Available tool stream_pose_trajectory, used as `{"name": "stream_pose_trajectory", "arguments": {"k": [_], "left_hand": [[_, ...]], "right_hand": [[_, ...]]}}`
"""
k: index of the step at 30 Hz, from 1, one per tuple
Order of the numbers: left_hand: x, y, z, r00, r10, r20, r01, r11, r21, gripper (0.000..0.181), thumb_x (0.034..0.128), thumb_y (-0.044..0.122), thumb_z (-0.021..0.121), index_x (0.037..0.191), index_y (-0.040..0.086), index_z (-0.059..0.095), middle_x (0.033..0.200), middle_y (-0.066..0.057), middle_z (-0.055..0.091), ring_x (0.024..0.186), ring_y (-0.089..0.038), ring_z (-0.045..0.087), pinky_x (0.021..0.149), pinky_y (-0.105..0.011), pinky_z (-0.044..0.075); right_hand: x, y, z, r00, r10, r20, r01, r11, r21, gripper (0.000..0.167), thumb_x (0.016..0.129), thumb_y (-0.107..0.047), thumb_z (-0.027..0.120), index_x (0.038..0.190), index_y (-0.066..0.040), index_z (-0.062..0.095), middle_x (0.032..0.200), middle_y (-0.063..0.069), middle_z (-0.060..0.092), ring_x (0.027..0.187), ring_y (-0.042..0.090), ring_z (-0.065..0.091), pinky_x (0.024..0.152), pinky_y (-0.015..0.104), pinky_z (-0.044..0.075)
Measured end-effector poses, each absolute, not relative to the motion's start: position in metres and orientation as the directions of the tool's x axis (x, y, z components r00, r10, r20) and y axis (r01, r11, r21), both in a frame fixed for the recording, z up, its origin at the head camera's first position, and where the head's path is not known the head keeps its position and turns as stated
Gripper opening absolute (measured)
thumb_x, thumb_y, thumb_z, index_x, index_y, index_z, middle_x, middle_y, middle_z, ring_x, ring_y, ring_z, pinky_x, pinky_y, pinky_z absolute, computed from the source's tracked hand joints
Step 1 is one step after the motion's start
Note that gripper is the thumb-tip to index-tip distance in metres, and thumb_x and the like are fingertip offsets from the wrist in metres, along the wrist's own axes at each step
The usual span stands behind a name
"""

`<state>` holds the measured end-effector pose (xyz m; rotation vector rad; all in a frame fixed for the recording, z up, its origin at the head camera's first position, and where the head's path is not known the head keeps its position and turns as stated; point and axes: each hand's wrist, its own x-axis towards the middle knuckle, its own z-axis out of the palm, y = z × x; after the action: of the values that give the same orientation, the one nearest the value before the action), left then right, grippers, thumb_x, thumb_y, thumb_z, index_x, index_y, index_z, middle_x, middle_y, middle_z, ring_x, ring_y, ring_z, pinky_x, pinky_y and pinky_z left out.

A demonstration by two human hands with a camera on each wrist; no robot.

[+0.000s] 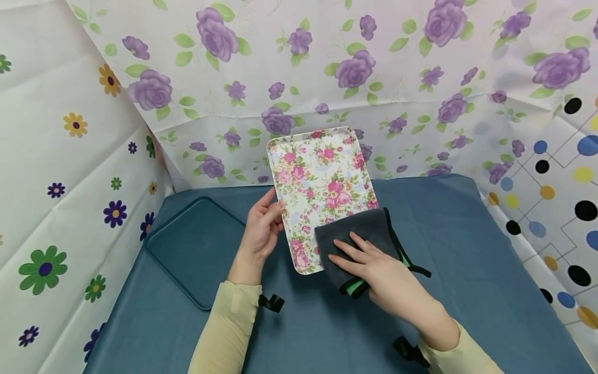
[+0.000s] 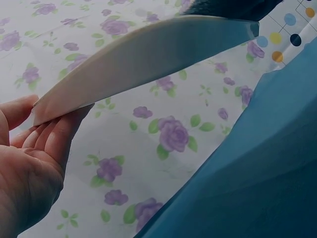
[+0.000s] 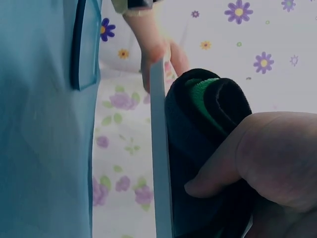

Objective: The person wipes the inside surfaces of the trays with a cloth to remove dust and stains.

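A white tray with pink flowers [image 1: 322,179] is held up, tilted, above the blue-covered table. My left hand [image 1: 262,228] grips its left edge, thumb on the front and fingers behind, as the left wrist view also shows with the tray's pale side [image 2: 143,59]. Against the tray's lower right corner lies a folded dark grey cloth [image 1: 374,224] with black edging and a green inner side. My right hand [image 1: 380,272] presses this cloth onto the tray with fingers spread and straight. In the right wrist view, the thumb [image 3: 213,173] rests on the folded cloth.
A dark blue rectangular tray [image 1: 198,254] lies on the table at the left, partly behind my left arm. The blue tablecloth [image 1: 467,291] spreads to the right. Flower-patterned sheets [image 1: 280,62] hang behind and to the left, a dotted one [image 1: 556,208] at the right.
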<state>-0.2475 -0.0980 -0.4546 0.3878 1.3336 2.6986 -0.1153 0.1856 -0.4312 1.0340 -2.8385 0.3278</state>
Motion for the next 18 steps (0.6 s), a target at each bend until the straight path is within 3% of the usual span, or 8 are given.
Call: {"name": "stream_pose_trajectory", "arguments": {"k": [2, 6, 13, 18], "left_hand": [[-0.248, -0.099, -0.455, -0.961, 0.205, 0.183, 0.02, -0.612, 0.79, 0.057, 0.1089, -0.007, 0.051, 0.164, -0.002, 0.037, 0.102, -0.004, 0.08, 0.073, -0.012, 0.072, 0.06, -0.024, 0.058], [-0.248, -0.1, -0.455, -0.961, 0.202, 0.189, 0.028, -0.61, 0.792, 0.057, 0.1089, -0.007, 0.051, 0.164, -0.002, 0.038, 0.103, -0.004, 0.081, 0.075, -0.013, 0.074, 0.061, -0.025, 0.059], [-0.247, -0.1, -0.456, -0.965, 0.198, 0.173, 0.017, -0.609, 0.793, 0.057, 0.1085, -0.008, 0.049, 0.164, -0.003, 0.037, 0.101, -0.003, 0.081, 0.073, -0.012, 0.074, 0.058, -0.023, 0.056], [-0.246, -0.101, -0.457, -0.965, 0.208, 0.162, 0.006, -0.596, 0.803, 0.057, 0.1093, -0.007, 0.049, 0.164, -0.002, 0.037, 0.102, -0.004, 0.081, 0.077, -0.013, 0.076, 0.064, -0.026, 0.061]], "right_hand": [[-0.116, 0.19, -0.432, -0.772, -0.61, 0.177, -0.635, 0.756, -0.162, 0.106, 0.074, 0.032, 0.065, 0.161, -0.028, 0.052, 0.173, 0.0, 0.034, 0.159, 0.035, 0.029, 0.062, 0.031, 0.042], [-0.119, 0.197, -0.433, -0.787, -0.591, 0.178, -0.616, 0.772, -0.159, 0.105, 0.075, 0.032, 0.063, 0.16, -0.028, 0.053, 0.173, 0.0, 0.034, 0.159, 0.035, 0.029, 0.057, 0.027, 0.032], [-0.119, 0.204, -0.434, -0.795, -0.578, 0.182, -0.605, 0.777, -0.174, 0.105, 0.074, 0.032, 0.064, 0.159, -0.028, 0.055, 0.172, 0.0, 0.036, 0.158, 0.036, 0.031, 0.05, 0.024, 0.022], [-0.119, 0.207, -0.428, -0.822, -0.535, 0.194, -0.568, 0.792, -0.224, 0.103, 0.073, 0.032, 0.057, 0.156, -0.028, 0.059, 0.169, 0.002, 0.042, 0.155, 0.033, 0.038, 0.049, 0.024, 0.018]]}}
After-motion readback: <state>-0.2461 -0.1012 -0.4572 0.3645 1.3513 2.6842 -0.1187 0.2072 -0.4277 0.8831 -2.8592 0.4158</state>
